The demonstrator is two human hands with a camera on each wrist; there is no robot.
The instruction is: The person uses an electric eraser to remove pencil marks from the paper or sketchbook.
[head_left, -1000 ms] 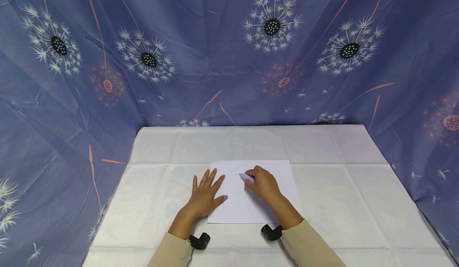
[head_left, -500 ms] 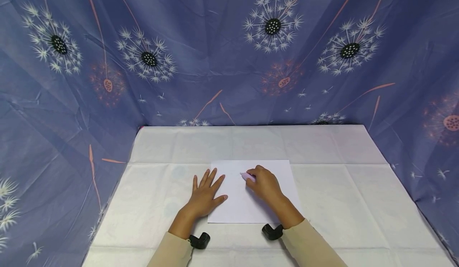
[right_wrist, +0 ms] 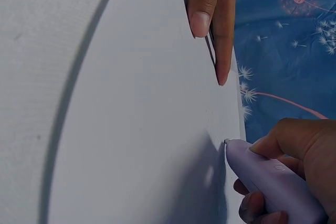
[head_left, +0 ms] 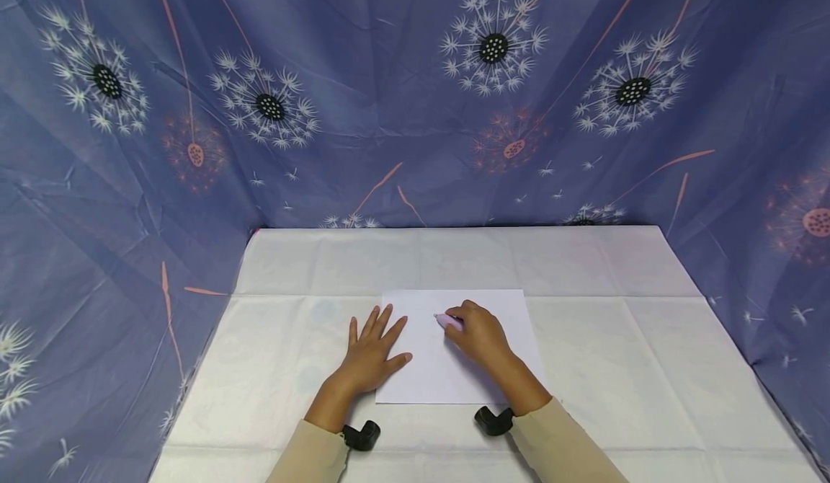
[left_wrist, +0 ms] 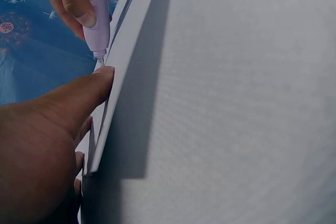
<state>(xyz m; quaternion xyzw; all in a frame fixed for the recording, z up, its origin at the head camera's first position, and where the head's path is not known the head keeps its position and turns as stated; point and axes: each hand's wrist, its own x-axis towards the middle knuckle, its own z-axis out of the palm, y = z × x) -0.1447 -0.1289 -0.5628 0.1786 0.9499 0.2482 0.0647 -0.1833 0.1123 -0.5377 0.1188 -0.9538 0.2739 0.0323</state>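
Note:
A white sheet of paper (head_left: 441,378) lies flat on the white-covered table. My left hand (head_left: 368,359) rests on its left part, fingers spread and straight. Over the sheet, my right hand (head_left: 481,333) grips a lavender pen-shaped tool (head_left: 449,320), its tip pointing left. The right wrist view shows the tool (right_wrist: 268,182) as a thick, smooth body ending in a small metal tip at the paper's surface. In the left wrist view the tool (left_wrist: 97,22) stands just beyond my left thumb (left_wrist: 100,80). I cannot tell exactly which kind of tool it is.
The white tablecloth (head_left: 648,375) extends around the sheet on all sides, with visible fold lines. Behind and beside the table hangs a blue curtain (head_left: 389,94) with a dandelion print. A black wrist mount (head_left: 361,436) sits on the left wrist, another (head_left: 493,421) on the right.
My right hand and the lavender tool have shifted very slightly to the right since a second ago. The left hand and the paper stay where they were.

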